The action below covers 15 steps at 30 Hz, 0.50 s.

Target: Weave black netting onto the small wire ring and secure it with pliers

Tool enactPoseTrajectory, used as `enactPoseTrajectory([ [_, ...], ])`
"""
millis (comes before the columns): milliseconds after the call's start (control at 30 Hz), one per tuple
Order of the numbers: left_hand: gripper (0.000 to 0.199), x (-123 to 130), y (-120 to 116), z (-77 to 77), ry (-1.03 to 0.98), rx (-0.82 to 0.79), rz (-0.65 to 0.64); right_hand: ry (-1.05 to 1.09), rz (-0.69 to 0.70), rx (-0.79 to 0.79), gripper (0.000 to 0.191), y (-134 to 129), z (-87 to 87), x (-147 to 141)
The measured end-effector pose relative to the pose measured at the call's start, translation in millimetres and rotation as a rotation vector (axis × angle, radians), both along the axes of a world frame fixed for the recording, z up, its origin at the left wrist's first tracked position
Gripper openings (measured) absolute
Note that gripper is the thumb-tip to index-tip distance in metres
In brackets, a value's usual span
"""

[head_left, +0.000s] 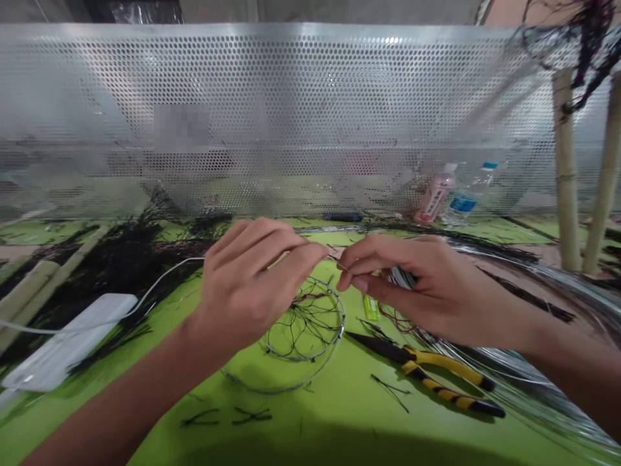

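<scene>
Over the middle of the table, my left hand (252, 278) is closed in a pinch, its fingertips pointing right. My right hand (417, 285) faces it a short gap away, thumb and fingers pinched too. A thin wire (332, 257) spans the gap between both sets of fingertips. Below them lies a wire ring (343, 317) with a net of dark threads (303, 323) strung inside it; my left hand covers part of it. A second wire loop (286, 391) curves around its near side. Pliers (412, 366) with yellow and black handles rest below my right hand.
Left are a white power strip (72, 343) with a cable and dark fibre bundles (145, 272). Coiled wire (514, 388) fills the right. A green lighter (371, 307), cut thread pieces (252, 415), two bottles (466, 197), bamboo poles (565, 175) and a perforated metal screen (301, 110) surround the work.
</scene>
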<state>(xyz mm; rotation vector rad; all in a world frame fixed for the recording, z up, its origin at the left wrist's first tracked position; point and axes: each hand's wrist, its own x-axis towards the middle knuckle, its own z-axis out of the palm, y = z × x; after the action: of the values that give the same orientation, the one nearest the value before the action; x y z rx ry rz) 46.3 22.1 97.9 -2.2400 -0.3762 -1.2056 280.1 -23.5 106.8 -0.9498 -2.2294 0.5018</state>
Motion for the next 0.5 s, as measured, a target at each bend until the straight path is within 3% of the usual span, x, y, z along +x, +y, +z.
enactPoseTrajectory([
  [100, 0.007, 6, -4, -11.5, -0.208, -0.511, -0.094, 0.027, -0.005, 0.102, 0.017, 7, -7.3, -3],
  [167, 0.010, 8, -5, -17.5, -0.306, -0.939, -0.176, 0.028, -0.062, 0.167, 0.017, 14, -11.5, -5],
  [233, 0.010, 7, -5, -20.3, -0.329, -1.230, -0.230, -0.032, -0.153, 0.232, 0.013, 19, -14.6, -4],
  [300, 0.010, 6, -3, -20.0, -0.282, -1.313, -0.183, -0.169, -0.220, 0.359, 0.014, 24, -16.7, -3],
  [400, 0.014, 4, 3, -18.7, -0.125, -1.283, 0.015, -0.423, -0.272, 0.597, 0.021, 28, -19.8, -2],
  [500, 0.016, 3, 13, -23.2, 0.023, -1.343, 0.080, -0.611, -0.233, 0.714, 0.024, 31, -24.8, -4],
])
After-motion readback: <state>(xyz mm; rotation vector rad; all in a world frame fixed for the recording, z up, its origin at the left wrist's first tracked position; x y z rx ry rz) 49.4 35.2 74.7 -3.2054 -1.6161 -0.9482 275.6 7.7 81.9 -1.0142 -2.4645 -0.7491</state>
